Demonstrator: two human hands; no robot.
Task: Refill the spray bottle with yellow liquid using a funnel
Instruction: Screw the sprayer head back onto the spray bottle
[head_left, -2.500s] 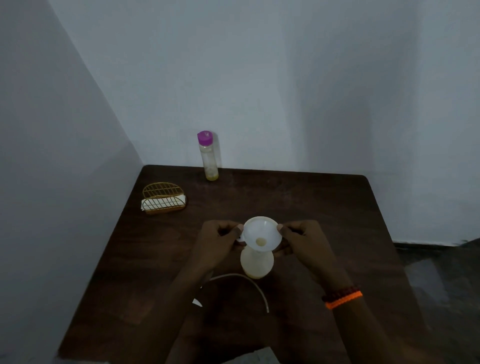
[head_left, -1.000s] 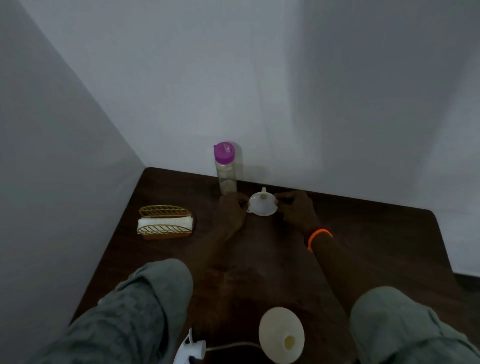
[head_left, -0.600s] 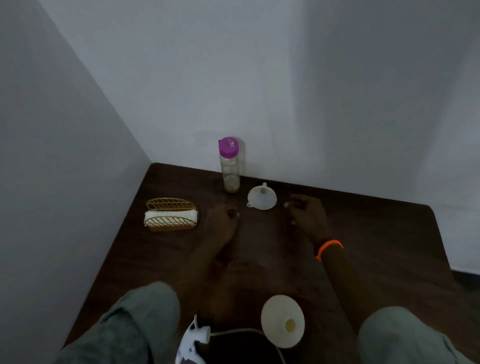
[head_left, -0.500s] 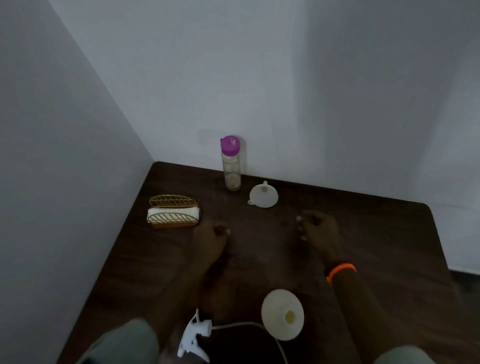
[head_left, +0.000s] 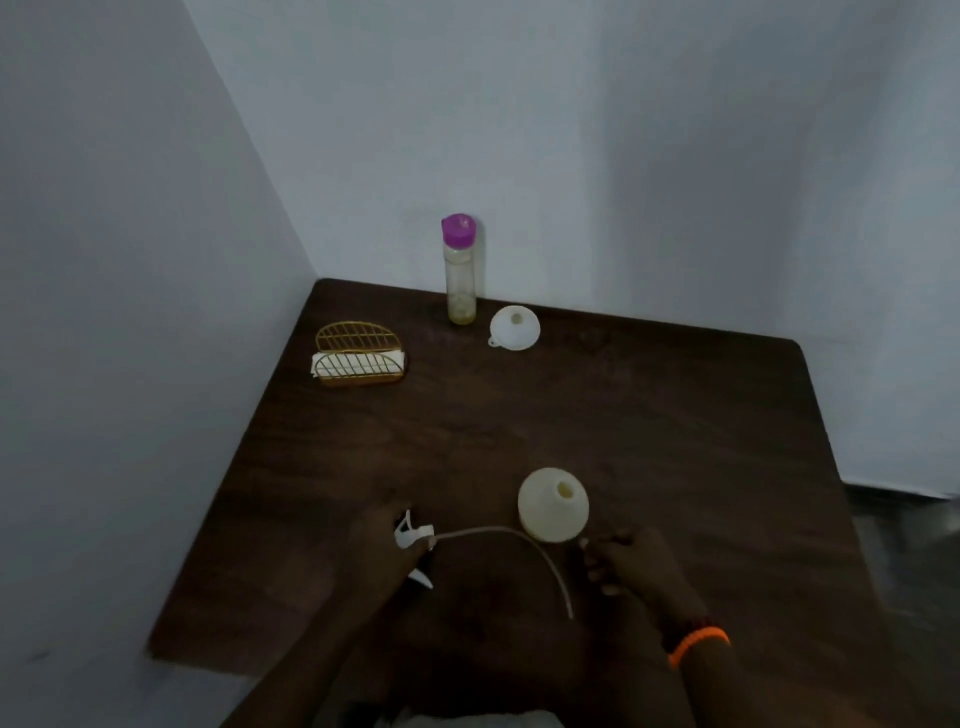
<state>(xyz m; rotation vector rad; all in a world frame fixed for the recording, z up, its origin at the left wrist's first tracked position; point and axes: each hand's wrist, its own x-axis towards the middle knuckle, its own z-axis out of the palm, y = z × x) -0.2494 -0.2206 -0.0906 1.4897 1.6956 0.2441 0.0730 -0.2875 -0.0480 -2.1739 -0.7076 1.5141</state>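
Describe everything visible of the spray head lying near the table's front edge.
The spray head is white plastic, off the spray bottle, lying on the dark wooden table. A long, pale dip tube curves from it to the right, past the bottle's base, ending on the table. The left hand grips it, partly covering the trigger.

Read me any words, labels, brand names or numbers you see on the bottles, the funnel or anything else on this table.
No readable text anywhere.
Purple-capped bottle: no label visible.
Spray bottle: plain, no print visible.
Funnel: plain white.
Spray head: no marking can be made out in the dim light.
Gold wire holder: no marking.
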